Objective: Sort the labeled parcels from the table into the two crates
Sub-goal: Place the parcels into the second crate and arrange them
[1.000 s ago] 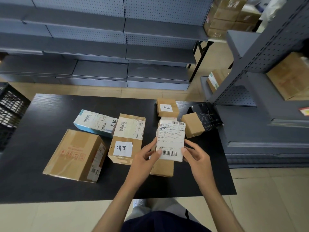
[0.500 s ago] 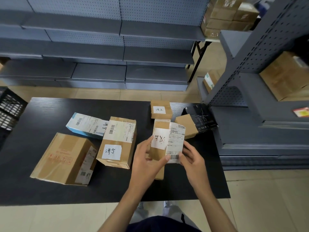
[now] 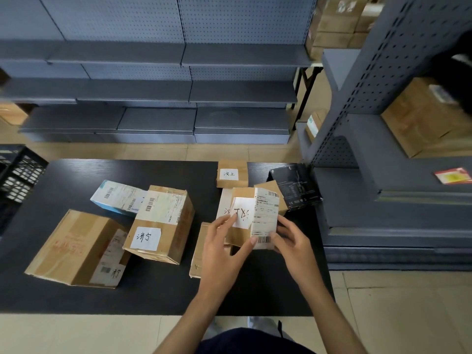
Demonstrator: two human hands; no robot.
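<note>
- One small brown cardboard parcel [image 3: 251,221] is held just above the black table [image 3: 158,300], upright, between two hands. Two labels are seen on it: a white handwritten slip on the left face, a printed shipping label with barcode on the right face.
- Left hand [image 3: 221,251]: fingers are curled against the left face and lower edge, thumb laid on the handwritten slip. Right hand [image 3: 293,245]: fingers are clamped on the lower right corner, beside the barcode.
- Parcels counted lying on the table: seven.
  - flat tan carton [image 3: 199,254] and pale flat packet [image 3: 224,205], both largely hidden behind the held parcel and left hand;
  - small brown box marked with a white slip [image 3: 232,173], at the far edge;
  - small plain brown box [image 3: 273,191], partly covered by the held parcel;
  - black printed box [image 3: 297,186], at the right edge;
  - tall brown carton with a handwritten white slip [image 3: 163,223], tilted against its neighbour;
  - white-and-blue long box [image 3: 117,198], its right end hidden;
  - large brown carton with red print [image 3: 76,249], nearest the left.
- One black lattice plastic crate [image 3: 18,175] is seen, cut off by the left frame edge; a second crate is not made out.
- Grey metal shelving [image 3: 153,57] stands behind and to the right; the cartons on it are blurred, so no count is taken.
</note>
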